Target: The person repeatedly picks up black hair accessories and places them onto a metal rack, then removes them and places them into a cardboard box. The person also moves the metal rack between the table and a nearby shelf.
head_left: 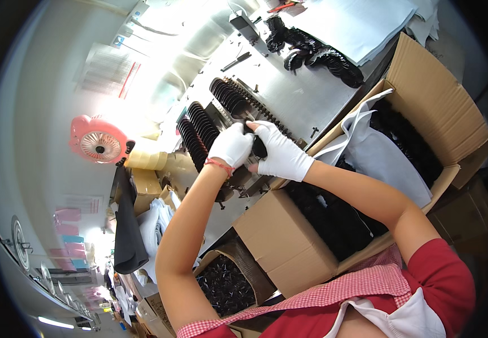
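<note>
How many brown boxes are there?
3, maybe more hidden: a big open box at right, a box under the right arm, and a small open box by the left elbow.

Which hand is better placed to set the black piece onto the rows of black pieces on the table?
Probably the left hand. It grips the black piece together with the right hand, but it lies closer to the rows of black pieces. The right hand is nearer the cardboard box.
</note>
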Demonstrator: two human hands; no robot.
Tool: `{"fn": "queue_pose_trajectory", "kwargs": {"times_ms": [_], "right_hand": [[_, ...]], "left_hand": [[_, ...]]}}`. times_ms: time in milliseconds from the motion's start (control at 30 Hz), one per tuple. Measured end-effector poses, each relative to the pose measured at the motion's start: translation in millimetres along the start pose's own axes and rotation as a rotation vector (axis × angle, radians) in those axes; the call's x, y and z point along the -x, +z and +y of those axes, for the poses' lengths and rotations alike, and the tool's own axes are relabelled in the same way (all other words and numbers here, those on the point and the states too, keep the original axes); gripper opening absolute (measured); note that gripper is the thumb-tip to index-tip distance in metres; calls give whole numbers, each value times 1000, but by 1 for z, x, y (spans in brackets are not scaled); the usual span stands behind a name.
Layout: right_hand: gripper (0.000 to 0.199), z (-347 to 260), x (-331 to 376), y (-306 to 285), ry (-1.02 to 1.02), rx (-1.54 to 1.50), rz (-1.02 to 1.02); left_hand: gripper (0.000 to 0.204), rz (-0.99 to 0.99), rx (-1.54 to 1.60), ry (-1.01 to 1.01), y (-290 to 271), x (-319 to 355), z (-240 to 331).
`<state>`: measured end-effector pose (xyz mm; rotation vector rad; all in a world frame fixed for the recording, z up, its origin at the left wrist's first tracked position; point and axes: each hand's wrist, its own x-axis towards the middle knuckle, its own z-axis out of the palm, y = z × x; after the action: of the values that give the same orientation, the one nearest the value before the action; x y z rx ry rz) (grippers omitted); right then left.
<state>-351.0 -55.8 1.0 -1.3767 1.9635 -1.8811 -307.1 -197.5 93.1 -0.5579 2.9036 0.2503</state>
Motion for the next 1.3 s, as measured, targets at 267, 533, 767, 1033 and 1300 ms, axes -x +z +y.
{"fn": "queue_pose_trajectory", "kwargs": {"times_ms": [267, 533, 767, 1033, 1300], "right_hand": [[53, 1, -8, 2, 197, 91, -158], [31, 1, -11, 1, 142, 210, -385], [27, 5, -12, -1, 62, 229, -438], [62, 12, -10, 17, 175, -33, 49], [64, 7, -11, 5, 190, 70, 9]], "left_hand": [[40, -258, 351, 15, -36, -23, -41], [84, 124, 134, -102, -2, -98, -49], [59, 54, 339, -176, 27, -115, -52], [39, 118, -260, -245, -17, -58, -5], [35, -554, 301, 287, -63, -12, -6]]}}
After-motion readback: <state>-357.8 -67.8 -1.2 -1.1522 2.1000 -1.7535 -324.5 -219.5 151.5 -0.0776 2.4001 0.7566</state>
